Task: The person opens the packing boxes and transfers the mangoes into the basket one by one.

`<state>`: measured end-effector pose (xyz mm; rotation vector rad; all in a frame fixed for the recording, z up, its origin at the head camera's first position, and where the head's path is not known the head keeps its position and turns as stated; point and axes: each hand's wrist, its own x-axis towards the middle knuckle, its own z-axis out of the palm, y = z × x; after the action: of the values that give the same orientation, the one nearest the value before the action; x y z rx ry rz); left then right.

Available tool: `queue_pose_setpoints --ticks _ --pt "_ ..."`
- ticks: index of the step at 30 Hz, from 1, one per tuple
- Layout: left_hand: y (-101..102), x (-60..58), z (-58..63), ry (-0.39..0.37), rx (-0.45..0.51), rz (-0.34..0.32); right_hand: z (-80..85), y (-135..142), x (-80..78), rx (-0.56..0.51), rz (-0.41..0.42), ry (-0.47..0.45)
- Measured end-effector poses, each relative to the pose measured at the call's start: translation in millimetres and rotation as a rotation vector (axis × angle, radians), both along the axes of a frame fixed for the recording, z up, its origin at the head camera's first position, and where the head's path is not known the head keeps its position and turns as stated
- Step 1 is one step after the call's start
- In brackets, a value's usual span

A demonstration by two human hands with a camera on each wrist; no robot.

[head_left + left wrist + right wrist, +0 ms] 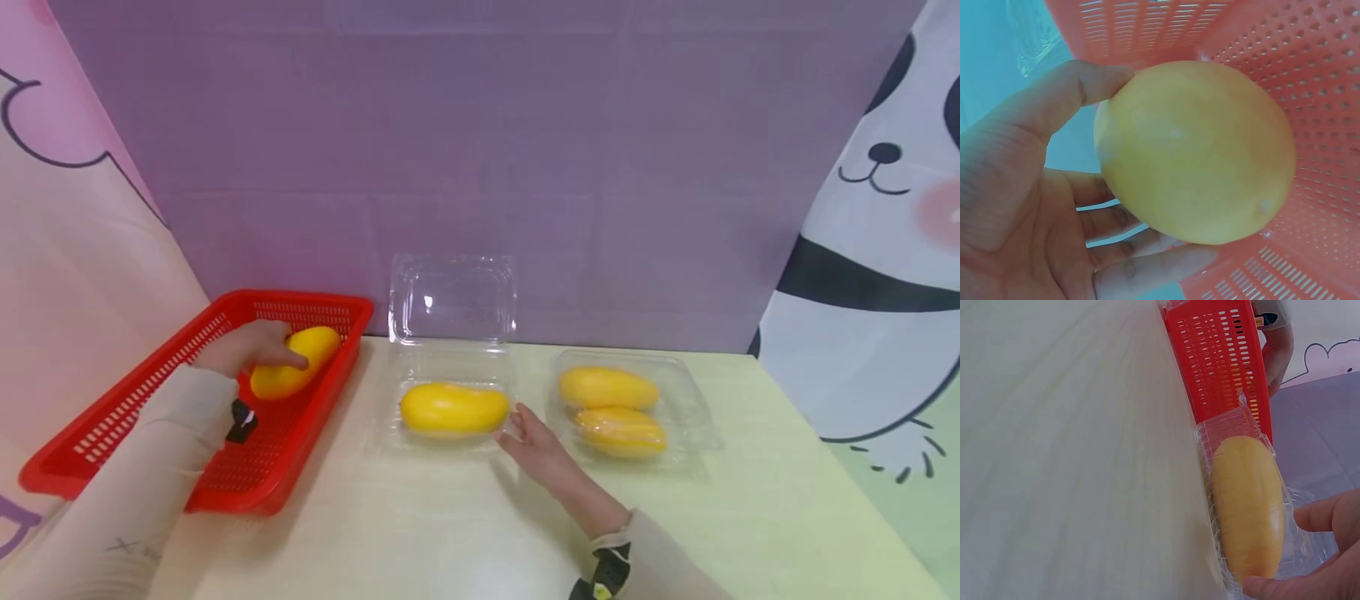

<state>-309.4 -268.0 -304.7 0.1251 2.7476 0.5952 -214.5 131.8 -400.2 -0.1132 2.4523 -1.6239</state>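
My left hand (pixel 247 346) reaches into the red basket (pixel 277 493) and grips a yellow mango (pixel 1197 156), thumb on one side and fingers on the other. A second mango (pixel 453 410) lies in a clear plastic box (pixel 1225 428) at the middle of the table, its lid (pixel 452 300) raised behind it. By the right end of that mango is my right hand (pixel 538 450), its fingers apart and loosely bent. In the right wrist view a fingertip (pixel 1260 587) meets the near end of the mango or the box's rim; which one I cannot tell.
Right of my right hand stands another clear plastic box (pixel 686 400), with two mangoes (pixel 609 388) inside. The pale table (pixel 420 525) runs back to a purple cloth wall (pixel 480 150). Printed cloths hang at both sides, one with a panda (pixel 862 333).
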Motion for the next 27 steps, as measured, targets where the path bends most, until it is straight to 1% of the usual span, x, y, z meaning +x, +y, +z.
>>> queue_pose_setpoints --ticks 2,3,4,10,11,13,15,17,20,27 --pt "-1 -0.3 -1.9 -0.012 0.02 0.03 -0.2 0 -0.4 -0.002 0.0 -0.008" --pt "-2 -0.6 -2.7 -0.009 0.021 0.034 -0.5 0 -0.8 -0.001 0.0 -0.01" --pt "-2 -0.9 -3.2 -0.007 0.019 0.033 -0.5 0 -1.2 0.0 0.002 -0.008" --pt "3 -3.0 -7.0 0.033 -0.037 -0.039 -0.9 1 -2.2 0.008 0.003 -0.003" --pt "3 -3.1 -7.9 0.037 -0.032 -0.037 -1.2 1 -2.1 0.008 0.003 -0.004" --pt "4 -2.8 -9.6 0.037 -0.009 -0.013 -1.0 1 -1.7 0.008 0.003 -0.006" --pt "5 -3.4 -11.3 0.051 0.001 -0.01 -0.9 1 -1.6 0.007 0.004 -0.004" --pt "6 -4.1 -12.2 0.06 0.003 -0.014 -0.7 1 -1.5 0.002 0.005 -0.004" --pt "7 -4.9 -12.9 0.076 -0.022 -0.033 0.1 1 -1.2 0.008 0.004 -0.006" --pt "10 -4.5 -13.0 0.053 -0.014 -0.016 0.4 1 -1.3 0.015 0.003 -0.016"
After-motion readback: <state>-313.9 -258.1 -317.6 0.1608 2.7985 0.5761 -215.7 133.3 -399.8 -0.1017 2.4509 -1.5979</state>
